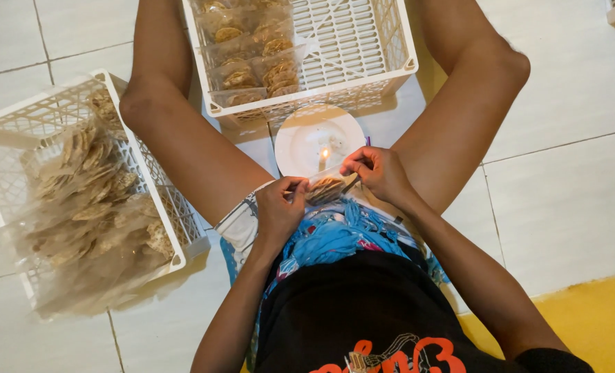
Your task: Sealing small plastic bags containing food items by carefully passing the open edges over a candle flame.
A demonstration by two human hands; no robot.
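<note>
My left hand point(278, 207) and my right hand point(379, 171) together pinch a small clear plastic bag of round brown crackers point(325, 189), one hand at each end. The bag sits just in front of a short lit candle point(323, 159) that stands on a white plate point(307, 138) on the tiled floor between my legs. The bag's upper edge is close to the flame; whether it touches is unclear.
A white plastic crate point(363, 41) beyond the plate holds several sealed cracker bags point(252, 59) in its left part. Another white crate point(17, 124) at my left is piled with cracker bags point(86, 207). My bare legs flank the plate. A yellow mat point(584, 324) lies at lower right.
</note>
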